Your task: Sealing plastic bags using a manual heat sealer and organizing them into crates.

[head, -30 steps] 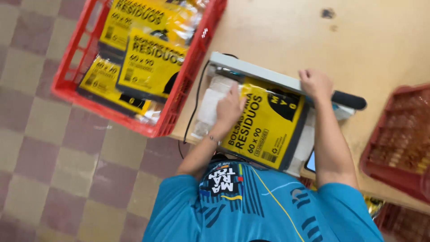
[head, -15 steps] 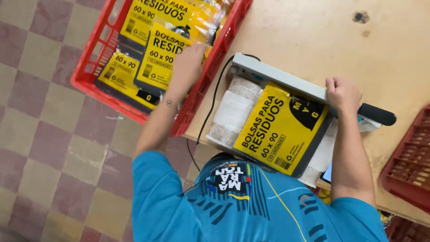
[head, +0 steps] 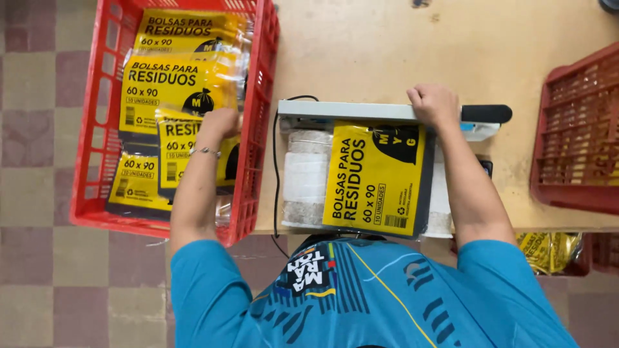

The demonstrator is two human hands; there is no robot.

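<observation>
Two hands at work, seen from above. Left hand (head: 220, 124) is reached into the red crate (head: 258, 116) at the left, curled closed on the top edge of a yellow pack (head: 184, 151) lying in the pile there; a thin bracelet (head: 205, 151) sits on that wrist. Crate holds several flat yellow-and-black packs in clear wrap, overlapping, the uppermost ones near the far wall, one smaller pack (head: 135, 183) toward the near left corner. Crate rests partly over the checked floor (head: 39, 161), its right wall against the table (head: 374, 45) edge. Right hand (head: 435, 103) is closed in a fist around the grey bar (head: 348, 111) of a sealer, just left of the bar's black handle (head: 487, 113). Bar appears down, lying across the far edge of another yellow pack (head: 374, 180), which sits flat on the sealer bed in front of the person; its black patch is tucked close under the bar. Left of this pack, on the same bed, a pale worn strip (head: 306, 177) is exposed. Black cable (head: 276, 167) runs from the sealer's left end down past the table edge. Second red crate (head: 574, 135) stands at the right of the table, well apart from the right hand; contents cannot be made out. Crumpled yellow wrap (head: 548, 248) shows below the table at the right. Person wears a blue shirt (head: 361, 296).
</observation>
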